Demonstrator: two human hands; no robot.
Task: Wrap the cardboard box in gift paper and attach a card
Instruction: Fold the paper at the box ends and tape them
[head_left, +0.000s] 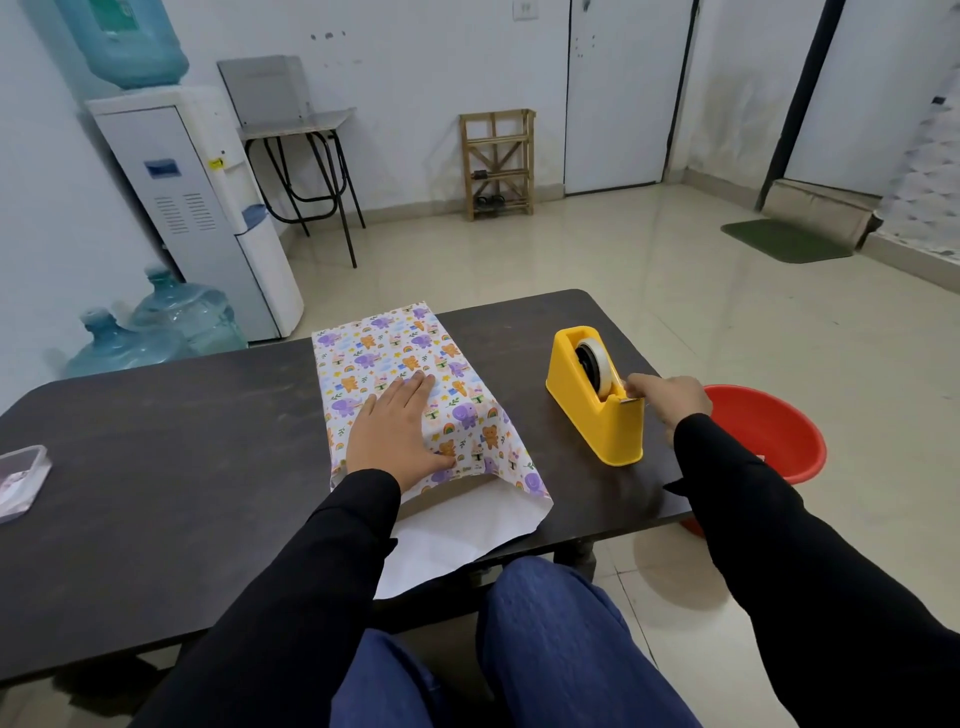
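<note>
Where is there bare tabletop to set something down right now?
Widest: table between plastic container and gift paper. Smaller: far corner behind the tape dispenser. Tight: strip between paper and dispenser; right hand pinches tape at the cutter.

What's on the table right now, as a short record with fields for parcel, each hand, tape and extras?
parcel: cartoon-print gift paper folded over the hidden box, near end open
left hand: flat, pressing the paper
right hand: fingers pinching white tape at yellow plastic tape dispenser
extras: clear plastic container on dark table; red plastic basin on floor
</note>
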